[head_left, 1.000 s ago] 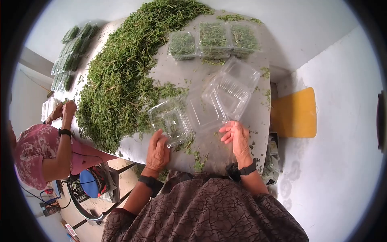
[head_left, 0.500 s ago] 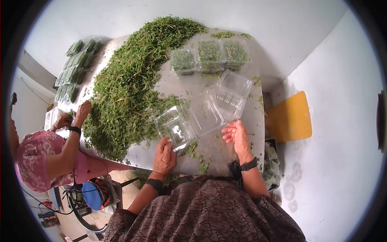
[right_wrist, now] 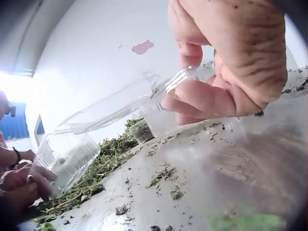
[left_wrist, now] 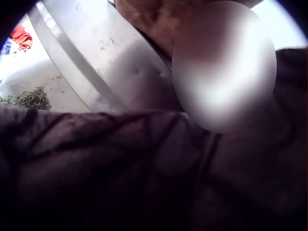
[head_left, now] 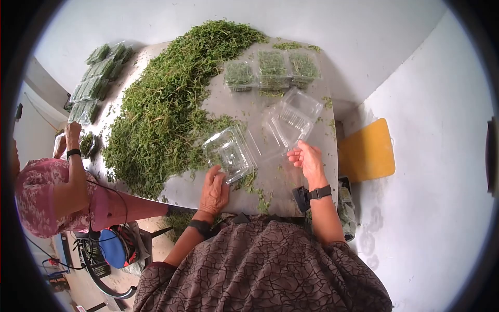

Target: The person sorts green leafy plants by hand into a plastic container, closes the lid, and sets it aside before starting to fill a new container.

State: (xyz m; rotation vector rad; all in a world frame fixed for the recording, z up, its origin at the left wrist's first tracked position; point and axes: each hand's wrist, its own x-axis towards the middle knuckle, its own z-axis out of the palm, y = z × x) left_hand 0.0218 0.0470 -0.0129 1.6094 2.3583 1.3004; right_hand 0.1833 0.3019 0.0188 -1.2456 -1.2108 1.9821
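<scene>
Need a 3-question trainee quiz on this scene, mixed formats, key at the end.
1. Where is the yellow board?
A) On the pile of greens
B) Beside the table, past its right edge
C) Under the filled boxes

2. True or false: the left hand touches a clear container.

3. Short answer: what does the right hand grip in the right wrist view?

Key: 1. B. 2. True. 3. An edge of clear plastic.
</scene>
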